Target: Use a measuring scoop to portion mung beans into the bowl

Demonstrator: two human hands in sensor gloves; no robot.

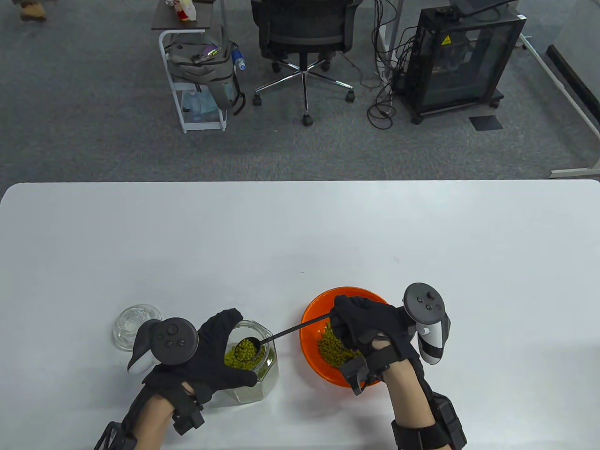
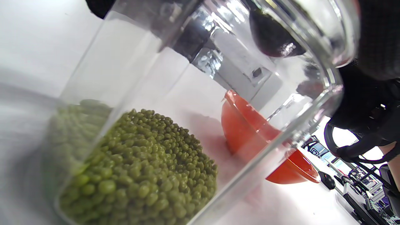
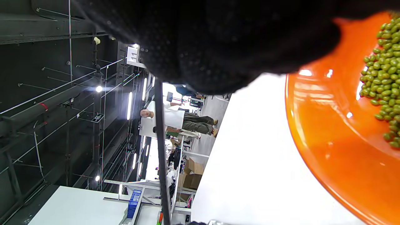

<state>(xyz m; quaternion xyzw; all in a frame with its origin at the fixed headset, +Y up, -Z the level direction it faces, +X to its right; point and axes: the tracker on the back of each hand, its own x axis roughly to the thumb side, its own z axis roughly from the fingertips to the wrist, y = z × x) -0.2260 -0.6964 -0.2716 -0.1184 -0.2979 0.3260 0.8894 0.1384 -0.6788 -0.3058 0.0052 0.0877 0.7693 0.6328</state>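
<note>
Mung beans [image 1: 243,357] lie in two places: a green heap in the bottom of the glass jar [image 1: 255,370] held by the left hand [image 1: 213,354], and a second heap in the orange bowl [image 1: 311,337] under the right hand [image 1: 363,330]. More beans fill the small cup of the measuring scoop [image 1: 247,348], which sits inside the jar's mouth, between the left thumb and the left fingers. In the left wrist view the beans [image 2: 140,168] cover the jar floor and the scoop's dark cup [image 2: 275,40] shows up near the rim, above the heap.

The scoop's thin black handle runs from the jar across to the right hand, whose fingers [image 1: 344,314] are curled round its far end and grip it above the bowl. The left hand's fingers and thumb wrap the jar's sides from the near side, holding it upright on the table.

The bowl stands just beside the jar, on the side away from the left palm; the two look apart. In the right wrist view the bowl's [image 3: 328,131] beans [image 3: 382,81] lie against its inner wall, beneath the dark glove.

Beyond the left hand's tracker, a clear glass lid [image 1: 131,323] lies on the white table [image 1: 300,234].
</note>
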